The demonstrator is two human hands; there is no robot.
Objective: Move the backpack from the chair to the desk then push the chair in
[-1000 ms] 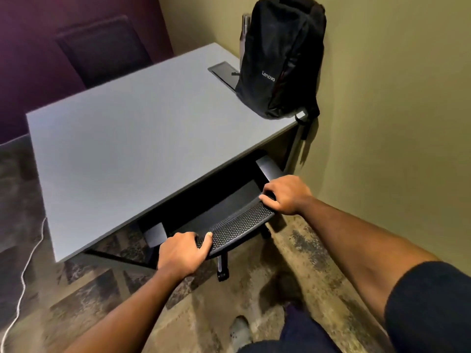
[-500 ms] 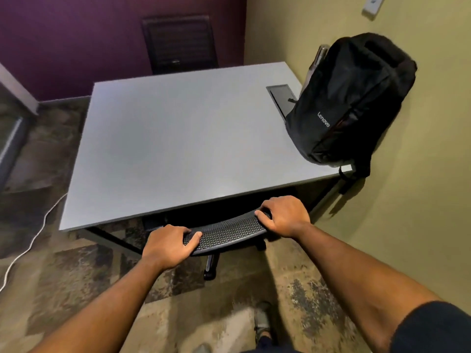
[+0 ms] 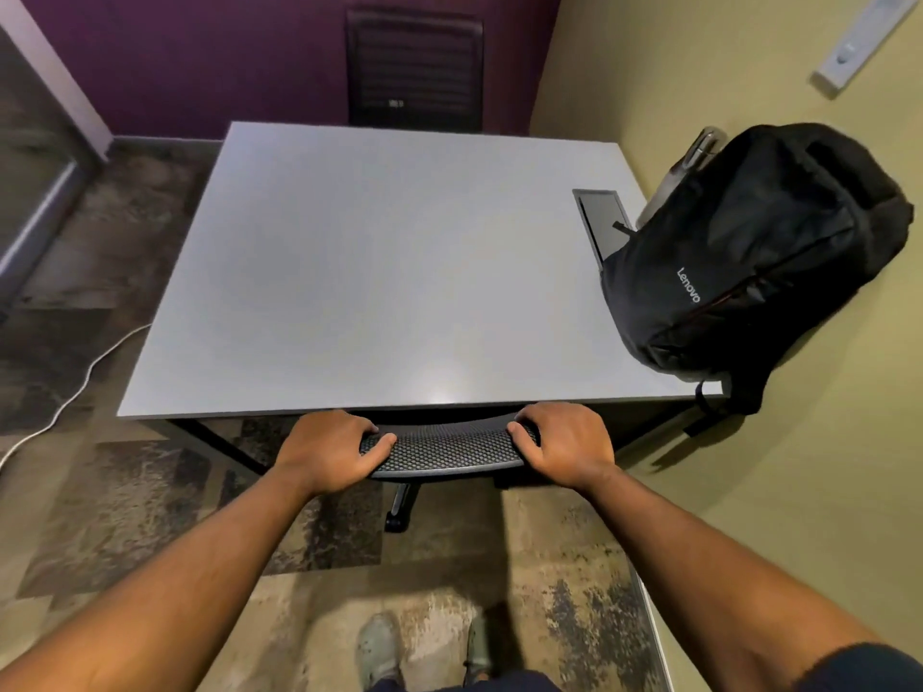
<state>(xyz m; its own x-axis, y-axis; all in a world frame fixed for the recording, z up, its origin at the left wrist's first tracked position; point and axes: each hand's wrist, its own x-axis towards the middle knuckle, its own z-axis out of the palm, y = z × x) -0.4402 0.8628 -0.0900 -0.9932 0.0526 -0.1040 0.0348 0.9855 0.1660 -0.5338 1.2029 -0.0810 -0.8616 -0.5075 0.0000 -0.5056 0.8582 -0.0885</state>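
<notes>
The backpack (image 3: 749, 262) is already up on the table (image 3: 379, 272), standing at the far right corner and leaning against the yellow wall, with a metal bottle poking out beside its top and a strap hanging over the near right table edge. So the first half of the task looks done, and the step in hand is pushing the chair (image 3: 444, 449) in. Only the top of its black mesh backrest shows, just at the near edge of the table, with one caster leg visible on the carpet below; the seat is hidden under the tabletop. The left hand (image 3: 332, 454) is curled over the left end of the backrest, fingers wrapped across the top and thumb lying along the mesh on the near side. The right hand (image 3: 564, 444) grips the right end the same way, fingers closed over the rim. Both hands are clamped on the chair, neither spread nor loose. The backrest appears close to touching the table edge, so I judge little travel is left: the next move calls for a short, even forward push from both hands, then letting go once the backrest meets the table.
</notes>
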